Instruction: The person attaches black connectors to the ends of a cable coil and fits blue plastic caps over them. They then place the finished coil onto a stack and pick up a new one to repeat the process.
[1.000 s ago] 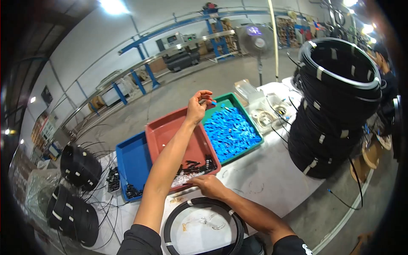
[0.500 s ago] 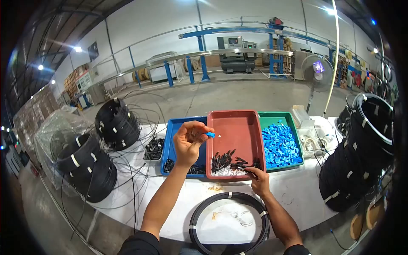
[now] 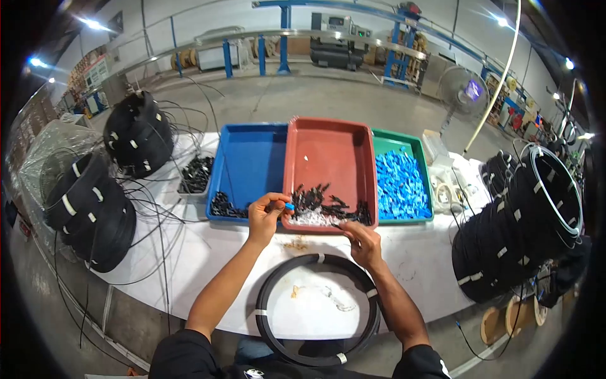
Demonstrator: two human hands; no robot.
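Note:
My left hand (image 3: 264, 221) is closed in a pinch on a small blue plastic piece (image 3: 290, 206), held over the front left corner of the red tray (image 3: 328, 151). At that tray's front rim my right hand (image 3: 364, 245) is also pinched, with a thin black piece (image 3: 338, 225) at its fingertips, partly hidden. Several black parts (image 3: 309, 197) lie in a heap in the tray, beside small white pieces (image 3: 314, 218). A coil of black cable (image 3: 266, 278), bound with white bands, lies on the table below both hands.
A blue tray (image 3: 252, 151) with black parts stands left of the red one. To the right, a green tray (image 3: 421, 148) holds many blue pieces (image 3: 402, 186). Tall stacks of black cable coils (image 3: 91, 211) (image 3: 499, 246) flank the table (image 3: 208, 265). Loose cables trail at the left.
My left hand has come down with the blue piece to the red tray's front left corner. My right hand stays by the front rim. The camera view has tilted down.

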